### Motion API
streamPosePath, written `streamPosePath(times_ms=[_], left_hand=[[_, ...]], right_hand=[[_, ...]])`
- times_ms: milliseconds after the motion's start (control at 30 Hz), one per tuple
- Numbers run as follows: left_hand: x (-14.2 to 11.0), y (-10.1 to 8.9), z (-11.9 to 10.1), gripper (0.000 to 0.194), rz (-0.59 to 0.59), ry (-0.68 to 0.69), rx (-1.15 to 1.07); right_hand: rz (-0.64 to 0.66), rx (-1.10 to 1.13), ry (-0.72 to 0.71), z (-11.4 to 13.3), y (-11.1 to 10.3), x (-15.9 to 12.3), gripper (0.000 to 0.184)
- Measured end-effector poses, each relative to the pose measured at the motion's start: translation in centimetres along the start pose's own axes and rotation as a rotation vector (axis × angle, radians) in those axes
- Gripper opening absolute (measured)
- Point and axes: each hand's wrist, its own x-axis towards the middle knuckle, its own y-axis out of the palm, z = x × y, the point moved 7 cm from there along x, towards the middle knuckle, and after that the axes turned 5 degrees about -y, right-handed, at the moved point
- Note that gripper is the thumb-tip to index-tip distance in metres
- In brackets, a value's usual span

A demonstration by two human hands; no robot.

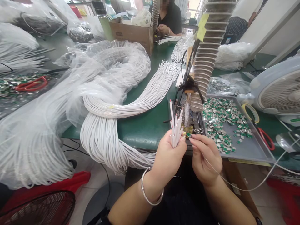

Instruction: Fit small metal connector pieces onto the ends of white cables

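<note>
My left hand (pixel 167 156) is closed around a small bunch of white cable ends (pixel 175 125), their tips pointing up. My right hand (pixel 206 157) is closed in a pinch just right of the bunch, its fingertips at a small green chip (pixel 188 134). A thin solder wire (pixel 246 188) runs from this hand off to the right. Just beyond both hands stands a soldering iron on a black stand (pixel 188 84), under a ribbed exhaust hose (pixel 207 56). A big bundle of white cables (pixel 122 103) curves over the green table (pixel 145 128) and down its front edge.
A metal tray (pixel 246 150) with several small green chips lies at right, with a tape roll (pixel 250 112), red-handled scissors (pixel 266 137) and a white fan (pixel 278 90). Plastic bags of cables fill the left. A cardboard box (pixel 131 32) and another person (pixel 167 18) are at the far end.
</note>
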Motion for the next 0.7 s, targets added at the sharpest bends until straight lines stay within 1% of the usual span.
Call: streamPosePath(times_ms=[267,400,533,700], left_hand=[[-0.23,0.05,-0.57,0.010,0.008,0.029,0.054],[-0.24,0.06,-0.70,0.009,0.004,0.036,0.050],[-0.26,0.14,-0.68,0.009,0.017,0.032,0.041],[-0.25,0.01,-0.36,0.008,0.020,0.031,0.069]], right_hand=[[0.005,0.006,-0.007,0.19,-0.06,0.00,0.033],[-0.007,-0.014,-0.018,0.30,-0.07,0.16,0.030],[-0.020,-0.011,-0.042,0.40,-0.09,0.17,0.028],[-0.012,0.011,-0.030,0.33,-0.12,-0.03,0.029]])
